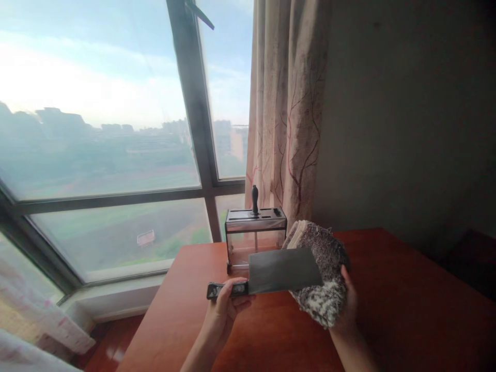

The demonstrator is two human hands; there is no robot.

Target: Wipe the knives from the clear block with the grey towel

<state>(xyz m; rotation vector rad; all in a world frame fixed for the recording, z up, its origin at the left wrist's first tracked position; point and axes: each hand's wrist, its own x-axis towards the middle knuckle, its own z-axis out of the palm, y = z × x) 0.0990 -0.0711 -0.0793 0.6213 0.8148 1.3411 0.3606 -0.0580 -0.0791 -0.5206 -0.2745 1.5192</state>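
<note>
Head view: reddish surface (271, 336) below left grip (224, 310), clamped on a cleaver (284, 269), and right grip (347, 306), clutching cloth (327, 250); beyond, window (108, 150), curtain (287, 103), a knife holder (256, 226) the cleaver partly hides.

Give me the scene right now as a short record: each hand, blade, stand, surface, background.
left hand: grips cleaver by its black handle
right hand: holds fuzzy grey-and-white cloth
blade: in front of cloth; contact unclear
stand: beyond blade, clear-sided, one black handle upright on top
surface: reddish-brown table
background: window, patterned curtain
</note>
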